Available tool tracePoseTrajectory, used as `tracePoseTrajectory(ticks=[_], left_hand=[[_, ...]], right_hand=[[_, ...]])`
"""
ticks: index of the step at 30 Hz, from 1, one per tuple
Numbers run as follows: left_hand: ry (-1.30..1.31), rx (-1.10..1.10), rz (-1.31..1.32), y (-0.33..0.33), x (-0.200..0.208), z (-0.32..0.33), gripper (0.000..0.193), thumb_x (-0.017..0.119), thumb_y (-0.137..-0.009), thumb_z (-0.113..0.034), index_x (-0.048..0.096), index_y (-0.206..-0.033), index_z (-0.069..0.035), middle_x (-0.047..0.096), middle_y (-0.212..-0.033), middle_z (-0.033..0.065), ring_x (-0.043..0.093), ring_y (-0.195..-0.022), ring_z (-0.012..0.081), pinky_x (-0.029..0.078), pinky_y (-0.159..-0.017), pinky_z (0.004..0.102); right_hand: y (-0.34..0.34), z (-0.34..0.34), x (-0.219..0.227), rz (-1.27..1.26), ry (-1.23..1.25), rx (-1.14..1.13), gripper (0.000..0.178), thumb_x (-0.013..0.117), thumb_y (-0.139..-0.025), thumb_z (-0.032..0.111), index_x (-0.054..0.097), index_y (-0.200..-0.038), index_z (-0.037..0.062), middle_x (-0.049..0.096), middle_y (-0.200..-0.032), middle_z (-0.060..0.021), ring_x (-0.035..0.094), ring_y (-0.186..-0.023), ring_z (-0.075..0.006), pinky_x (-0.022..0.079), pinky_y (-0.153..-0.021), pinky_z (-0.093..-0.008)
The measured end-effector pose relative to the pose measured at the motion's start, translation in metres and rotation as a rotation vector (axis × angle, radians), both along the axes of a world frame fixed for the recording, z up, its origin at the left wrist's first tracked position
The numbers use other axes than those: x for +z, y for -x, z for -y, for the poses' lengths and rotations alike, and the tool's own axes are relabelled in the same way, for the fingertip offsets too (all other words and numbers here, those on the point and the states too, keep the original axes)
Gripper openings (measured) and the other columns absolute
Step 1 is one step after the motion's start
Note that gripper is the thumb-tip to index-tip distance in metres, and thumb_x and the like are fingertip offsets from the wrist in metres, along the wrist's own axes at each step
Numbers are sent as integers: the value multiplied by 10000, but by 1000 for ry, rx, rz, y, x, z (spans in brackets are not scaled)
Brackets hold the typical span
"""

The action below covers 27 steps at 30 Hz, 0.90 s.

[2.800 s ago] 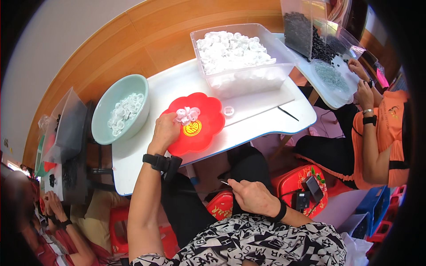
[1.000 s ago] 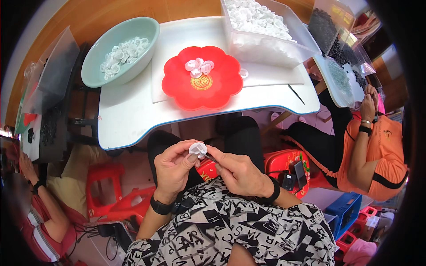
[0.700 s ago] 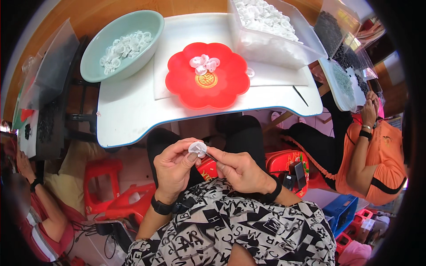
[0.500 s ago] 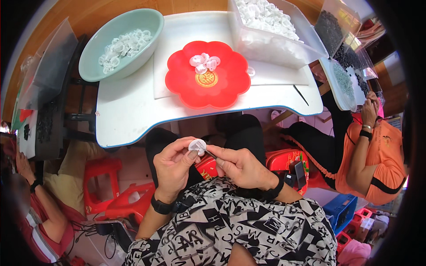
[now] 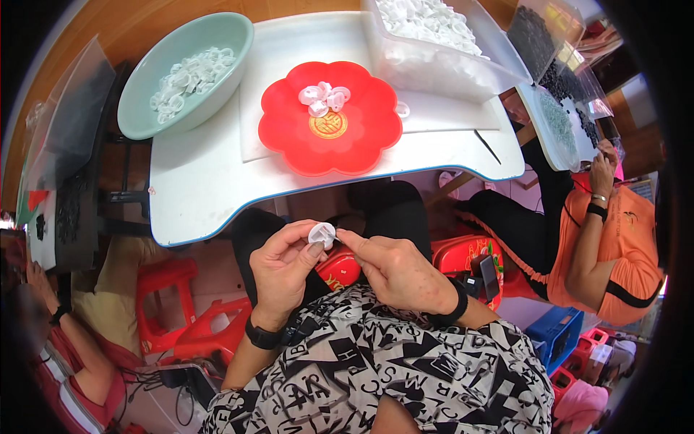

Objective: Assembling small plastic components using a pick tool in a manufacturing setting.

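Above my lap, my left hand (image 5: 283,262) pinches a small round white plastic part (image 5: 322,233) between thumb and fingertips. My right hand (image 5: 397,266) is closed at the part's right edge, forefinger stretched toward it. It grips a slim dark tool, mostly hidden by the fingers now but clearer half a second ago. Beyond the hands, a red flower-shaped plate (image 5: 289,137) on the white table (image 5: 195,181) holds several similar white parts (image 5: 322,98). One loose white part (image 5: 403,109) lies against the plate's right side.
A pale green bowl (image 5: 137,94) of white parts stands at the left; a clear bin (image 5: 448,69) heaped with them stands back right. A thin black tool (image 5: 487,147) lies near the table's right end. One person in orange (image 5: 611,253) sits right, another person (image 5: 87,362) left.
My right hand has rolled over, so its back faces up more and covers most of the slim tool. The white part has turned slightly in my left fingers. The view has shifted a little.
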<state>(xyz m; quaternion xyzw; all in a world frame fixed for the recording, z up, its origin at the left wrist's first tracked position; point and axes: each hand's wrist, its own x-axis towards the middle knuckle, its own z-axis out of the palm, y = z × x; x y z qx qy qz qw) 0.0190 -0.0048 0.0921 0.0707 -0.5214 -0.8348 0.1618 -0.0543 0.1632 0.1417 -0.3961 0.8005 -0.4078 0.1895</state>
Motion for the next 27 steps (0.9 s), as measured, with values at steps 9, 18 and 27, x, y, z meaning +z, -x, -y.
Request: tracePoseTrajectory(ticks=[9,18,27], left_hand=[[56,-34,4,-1,-5,2,204,635,-811,27,602,-1006,76,588,-1049,187,602,-794,170,514,-670,257],[330,10,-73,0,-14,1,205,598,-820,65,603,-1025,61,589,-1059,173,589,-833,149,505,-721,255],[19,121,-14,4,-12,-4,266,661,-785,44,596,-1042,66,603,-1068,174,601,-857,163,510,-695,249]], right_hand=[[0,0,-5,-97,-47,76,507,551,-709,-29,474,-1209,-63,559,-689,-213,577,-601,-364,484,-571,-411],[5,13,9,-194,-361,207,569,570,-674,-29,369,-1202,-93,582,-758,-225,609,-669,-378,500,-596,-416],[-2,4,-8,434,44,-66,328,441,-884,26,488,-1204,-33,621,-702,-163,627,-619,-256,500,-586,-327]])
